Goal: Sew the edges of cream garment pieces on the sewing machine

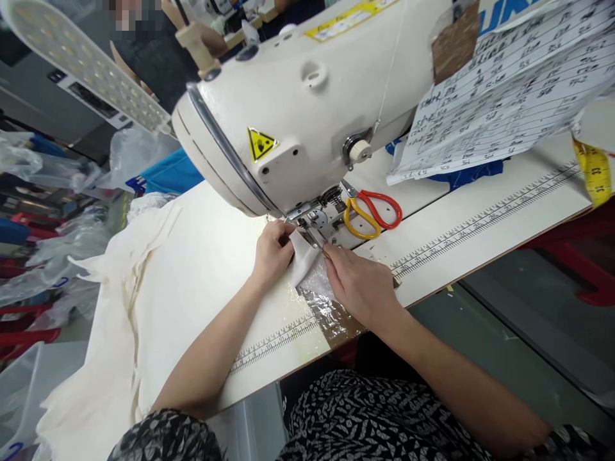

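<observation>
A small piece of white fabric (304,253) lies at the needle area of the sewing machine (298,115), between my two hands. My left hand (273,257) pinches the fabric's left edge, thumb and fingers closed beside the presser foot. My right hand (362,283) is closed at the right of the fabric, fingertips against a slim metal part near the presser foot. Whether that part is a tool or belongs to the machine, I cannot tell. Scissors (372,214) with one red and one yellow handle lie just beyond my right hand.
Cream fabric pieces (115,307) are piled along the table's left edge. Handwritten sheets (504,96) hang at the right, near a yellow tape measure (593,169). Printed rulers (446,240) run along the front edge. A lamp (86,64) and another person (163,51) are beyond the machine.
</observation>
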The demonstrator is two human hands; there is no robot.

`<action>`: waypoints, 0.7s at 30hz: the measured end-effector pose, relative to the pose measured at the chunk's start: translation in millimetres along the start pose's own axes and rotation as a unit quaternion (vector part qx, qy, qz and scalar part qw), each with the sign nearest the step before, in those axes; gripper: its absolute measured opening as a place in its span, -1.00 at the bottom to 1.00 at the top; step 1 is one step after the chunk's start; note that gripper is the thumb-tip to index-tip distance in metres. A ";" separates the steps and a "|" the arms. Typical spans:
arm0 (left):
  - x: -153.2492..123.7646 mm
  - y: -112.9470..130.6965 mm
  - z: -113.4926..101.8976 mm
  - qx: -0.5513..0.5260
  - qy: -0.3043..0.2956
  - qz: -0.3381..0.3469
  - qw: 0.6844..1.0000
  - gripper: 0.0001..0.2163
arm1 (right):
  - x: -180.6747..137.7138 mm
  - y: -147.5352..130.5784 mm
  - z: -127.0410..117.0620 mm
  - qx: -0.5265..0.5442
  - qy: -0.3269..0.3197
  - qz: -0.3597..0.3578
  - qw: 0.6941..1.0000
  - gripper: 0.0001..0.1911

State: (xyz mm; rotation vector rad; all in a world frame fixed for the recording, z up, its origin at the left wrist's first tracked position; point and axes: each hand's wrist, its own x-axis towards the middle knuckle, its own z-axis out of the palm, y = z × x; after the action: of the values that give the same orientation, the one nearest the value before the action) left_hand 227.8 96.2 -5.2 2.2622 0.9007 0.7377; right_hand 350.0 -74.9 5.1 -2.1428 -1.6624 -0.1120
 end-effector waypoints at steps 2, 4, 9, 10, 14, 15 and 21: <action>-0.5 0.7 -0.2 -0.013 0.005 0.000 1.000 -0.91 | 0.9 -0.9 -0.3 -0.004 -0.006 0.007 1.000 -0.64; -1.2 2.1 -0.3 -0.015 0.011 0.009 1.000 -0.89 | 2.0 -2.1 -0.4 -0.009 -0.009 0.013 1.000 -0.65; -4.0 5.9 -1.6 0.041 0.014 0.100 0.994 -0.89 | 5.0 -5.9 -1.0 -0.029 -0.012 0.016 0.999 -0.66; -4.8 6.4 -2.5 0.059 0.010 0.122 0.991 -0.89 | 4.8 -6.8 -2.1 -0.032 -0.011 0.016 0.999 -0.67; -8.4 7.9 -9.8 0.102 -0.028 0.203 0.973 -0.81 | -8.7 -9.4 -14.0 -0.020 0.012 0.015 1.000 -0.68; -9.5 9.0 -12.0 0.110 -0.040 0.222 0.968 -0.77 | -16.3 -9.4 -18.5 -0.004 0.020 0.012 1.000 -0.69; -21.4 28.5 -10.5 0.223 -0.081 0.235 0.942 -0.70 | -73.1 1.4 -39.9 0.121 0.033 -0.007 0.992 -0.72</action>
State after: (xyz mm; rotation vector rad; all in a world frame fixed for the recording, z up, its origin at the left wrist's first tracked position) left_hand 219.3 66.6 15.7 2.9502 0.4784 0.5650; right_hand 338.5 -156.4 17.7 -1.9274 -1.5669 0.0138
